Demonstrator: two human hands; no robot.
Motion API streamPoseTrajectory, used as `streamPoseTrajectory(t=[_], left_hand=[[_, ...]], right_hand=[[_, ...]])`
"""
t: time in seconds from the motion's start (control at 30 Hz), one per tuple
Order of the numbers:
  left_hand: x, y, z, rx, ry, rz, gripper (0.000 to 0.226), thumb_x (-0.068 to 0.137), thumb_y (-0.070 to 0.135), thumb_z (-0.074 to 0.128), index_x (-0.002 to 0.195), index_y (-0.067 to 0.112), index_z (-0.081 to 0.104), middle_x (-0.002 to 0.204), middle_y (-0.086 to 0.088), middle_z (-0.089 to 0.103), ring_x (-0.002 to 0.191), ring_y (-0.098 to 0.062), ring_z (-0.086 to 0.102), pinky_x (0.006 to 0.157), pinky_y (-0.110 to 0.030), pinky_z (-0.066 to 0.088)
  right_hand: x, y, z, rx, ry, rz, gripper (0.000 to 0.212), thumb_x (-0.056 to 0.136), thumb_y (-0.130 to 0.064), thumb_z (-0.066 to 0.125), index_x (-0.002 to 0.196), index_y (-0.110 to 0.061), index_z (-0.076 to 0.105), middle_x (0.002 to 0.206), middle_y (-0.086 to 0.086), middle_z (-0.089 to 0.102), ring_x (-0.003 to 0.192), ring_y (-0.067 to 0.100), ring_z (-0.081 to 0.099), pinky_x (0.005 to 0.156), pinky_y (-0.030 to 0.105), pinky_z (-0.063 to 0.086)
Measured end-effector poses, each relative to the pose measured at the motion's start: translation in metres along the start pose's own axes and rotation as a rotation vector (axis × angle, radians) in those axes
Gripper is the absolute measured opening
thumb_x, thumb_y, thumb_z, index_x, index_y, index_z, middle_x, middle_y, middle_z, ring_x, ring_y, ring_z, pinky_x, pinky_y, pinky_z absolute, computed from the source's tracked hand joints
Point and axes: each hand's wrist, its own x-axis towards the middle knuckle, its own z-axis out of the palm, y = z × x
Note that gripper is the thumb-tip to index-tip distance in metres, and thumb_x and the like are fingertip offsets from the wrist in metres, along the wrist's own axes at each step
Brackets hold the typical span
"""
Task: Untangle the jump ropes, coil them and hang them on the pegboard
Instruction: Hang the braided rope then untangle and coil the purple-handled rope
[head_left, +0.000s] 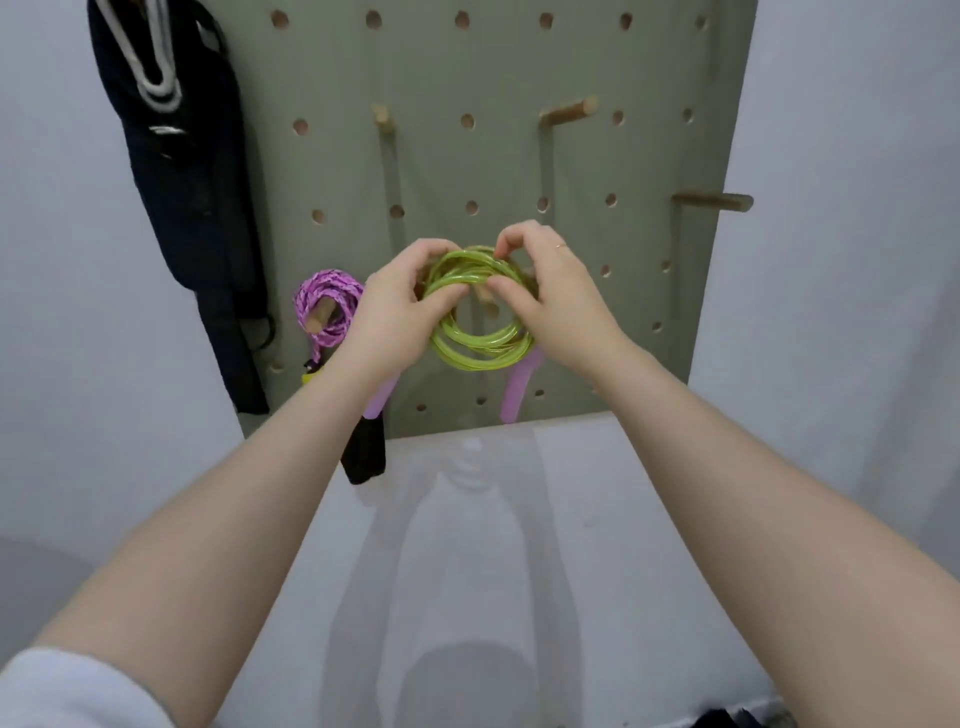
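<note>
Between the two hands hangs a coil of shiny green plastic jump rope (480, 317), wound into a neat round bundle so it can sit on a peg. The left hand (387, 306) pinches the left side of the coil's top, and the right hand (550, 293) pinches the right side. Both hold it open, probably so the loops can slip over a short wooden peg (483, 293) that shows just behind the thumbs. I cannot tell if the coil already rests on that peg. Two light purple plastic handles (517, 392) dangle below the hands, because they are heavy ends of the rope.

Left of the left hand, a coiled pink and purple woven jump rope (327, 301) already hangs on its own peg. Behind both hands stands the grey-green pegboard (519, 62) with round holes and more bare wooden pegs up and to the right. Farther left hangs a dark cloth bag (182, 171). Below the arms lies the white glossy counter (597, 519).
</note>
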Motion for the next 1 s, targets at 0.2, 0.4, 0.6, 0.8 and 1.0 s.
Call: streamPoseTrajectory(t=[0.2, 0.4, 0.6, 0.8, 1.0], left_hand=[[0.038, -0.060, 0.027, 0.204, -0.093, 0.157, 0.040, 0.092, 0.015, 0.054, 0.131, 0.018, 0.049, 0.118, -0.002, 0.061, 0.107, -0.018, 0.056, 0.090, -0.023, 0.039], [0.054, -0.099, 0.064, 0.508, 0.174, 0.300, 0.046, 0.090, 0.004, 0.039, 0.136, 0.004, 0.043, 0.143, -0.021, 0.038, 0.133, -0.040, 0.032, 0.111, -0.048, 0.022], [0.060, -0.093, 0.082, 0.586, 0.186, 0.199, 0.057, 0.090, 0.008, 0.037, 0.146, 0.019, 0.030, 0.155, -0.014, 0.019, 0.143, -0.035, 0.013, 0.114, -0.045, 0.001], [0.014, -0.081, 0.075, 0.463, 0.073, 0.065, 0.073, 0.091, 0.037, 0.036, 0.149, 0.007, 0.003, 0.158, -0.012, 0.005, 0.145, -0.025, 0.006, 0.118, -0.038, 0.006], [-0.091, -0.069, 0.104, 0.382, 0.104, -0.137, 0.076, 0.088, 0.033, 0.042, 0.148, 0.001, 0.010, 0.156, -0.019, 0.005, 0.144, -0.030, 0.008, 0.114, -0.031, 0.007]], right_hand=[[0.016, 0.055, 0.048, 0.075, 0.149, 0.162, 0.014, 0.091, -0.015, 0.056, 0.101, -0.021, 0.048, 0.103, -0.001, 0.055, 0.083, 0.000, 0.048, 0.074, 0.014, 0.037], [0.039, 0.085, 0.078, -0.417, 0.269, 0.067, 0.027, 0.090, -0.021, 0.045, 0.110, -0.009, 0.058, 0.124, 0.013, 0.051, 0.108, 0.031, 0.051, 0.092, 0.041, 0.042], [0.047, 0.102, 0.082, -0.752, 0.268, 0.035, 0.037, 0.082, -0.029, 0.052, 0.118, -0.029, 0.051, 0.129, 0.015, 0.055, 0.110, 0.034, 0.049, 0.095, 0.055, 0.041], [-0.022, 0.081, 0.062, -0.376, 0.098, 0.144, 0.058, 0.096, -0.026, 0.046, 0.148, -0.019, 0.021, 0.156, 0.013, 0.013, 0.130, 0.035, 0.039, 0.101, 0.043, 0.038], [-0.156, 0.107, 0.024, -0.524, -0.303, 0.217, 0.060, 0.095, -0.020, 0.047, 0.148, -0.016, 0.021, 0.156, 0.016, 0.004, 0.127, 0.037, 0.038, 0.104, 0.042, 0.034]])
